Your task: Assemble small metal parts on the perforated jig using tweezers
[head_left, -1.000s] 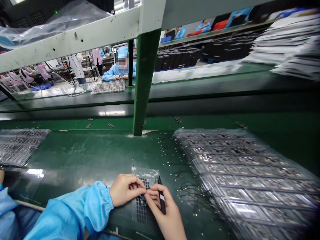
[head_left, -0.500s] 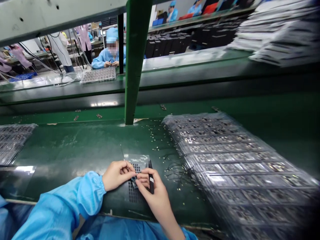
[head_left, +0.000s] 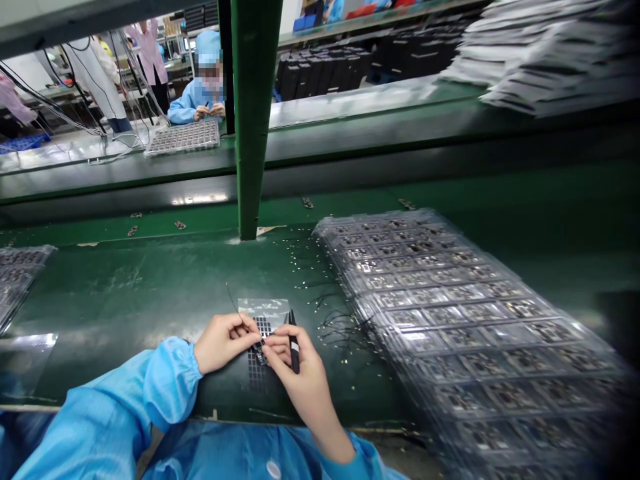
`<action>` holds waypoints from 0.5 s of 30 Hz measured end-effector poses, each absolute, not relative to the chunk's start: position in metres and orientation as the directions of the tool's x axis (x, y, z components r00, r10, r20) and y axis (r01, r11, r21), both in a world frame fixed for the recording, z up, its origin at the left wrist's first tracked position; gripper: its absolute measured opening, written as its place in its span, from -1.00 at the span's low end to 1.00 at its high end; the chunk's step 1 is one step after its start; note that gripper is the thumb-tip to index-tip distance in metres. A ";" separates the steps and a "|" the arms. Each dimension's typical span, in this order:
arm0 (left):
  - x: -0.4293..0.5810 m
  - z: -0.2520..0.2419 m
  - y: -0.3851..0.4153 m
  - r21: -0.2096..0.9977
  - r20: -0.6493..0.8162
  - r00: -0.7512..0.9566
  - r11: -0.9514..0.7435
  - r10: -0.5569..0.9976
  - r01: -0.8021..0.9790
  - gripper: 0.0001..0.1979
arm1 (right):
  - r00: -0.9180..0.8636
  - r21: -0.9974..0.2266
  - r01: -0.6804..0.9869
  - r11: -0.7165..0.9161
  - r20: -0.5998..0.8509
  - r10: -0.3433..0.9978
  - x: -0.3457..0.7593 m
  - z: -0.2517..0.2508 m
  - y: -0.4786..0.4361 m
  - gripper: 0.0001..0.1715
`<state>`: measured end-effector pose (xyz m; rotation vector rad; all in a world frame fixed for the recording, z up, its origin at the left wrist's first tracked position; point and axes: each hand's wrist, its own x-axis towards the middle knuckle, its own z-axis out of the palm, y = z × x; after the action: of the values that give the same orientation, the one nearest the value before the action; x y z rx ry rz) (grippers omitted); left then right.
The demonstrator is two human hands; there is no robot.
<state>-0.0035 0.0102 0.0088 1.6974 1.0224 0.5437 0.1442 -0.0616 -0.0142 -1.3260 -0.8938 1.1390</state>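
Observation:
My left hand (head_left: 223, 341) is closed, thumb and fingers pinched on a thin black cable (head_left: 230, 294) whose free end sticks up behind the fingers. My right hand (head_left: 300, 363) is closed too, with black tweezers (head_left: 294, 350) lying upright across its fingers. Its thumb and fingertips meet the left ones at a small circuit board (head_left: 261, 359), mostly covered by the fingers. Which hand bears the board I cannot tell. Beneath both hands lies a clear sheet (head_left: 250, 307) with rows of small black squares (head_left: 257, 380).
Stacked clear trays (head_left: 450, 313) of small boards fill the right side. Loose black cables (head_left: 333, 320) lie beside them. More trays (head_left: 20, 273) stand at the left. A green post (head_left: 253, 133) rises beyond my hands. A co-worker (head_left: 200, 100) sits across the line.
The whole view has shifted, so the scene sits slightly further left and higher. Both hands stay together at the board, and the tweezers remain in my right hand.

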 end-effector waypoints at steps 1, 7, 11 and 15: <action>-0.004 0.009 0.010 0.926 -0.116 0.540 -0.106 0.834 0.362 -0.80 | 0.247 -0.989 -0.114 -0.099 -0.125 0.961 0.144 -0.014 -0.062 -0.66; -0.005 0.007 0.012 0.937 -0.114 0.563 -0.100 0.819 0.334 -0.79 | 0.254 -0.984 -0.129 -0.123 -0.152 0.955 0.144 -0.015 -0.061 -0.62; -0.002 0.006 0.012 0.946 -0.126 0.539 -0.062 0.833 0.318 -0.81 | 0.257 -0.984 -0.095 -0.150 -0.170 0.951 0.146 -0.018 -0.061 -0.55; 0.001 0.002 0.012 0.956 -0.138 0.553 -0.036 0.822 0.292 -0.82 | 0.243 -0.979 -0.104 -0.173 -0.194 0.950 0.155 -0.028 -0.061 -0.46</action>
<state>0.0010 0.0120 0.0021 1.6020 0.9650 0.5573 0.1550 -0.0613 -0.0283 -1.3917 -0.8664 1.1853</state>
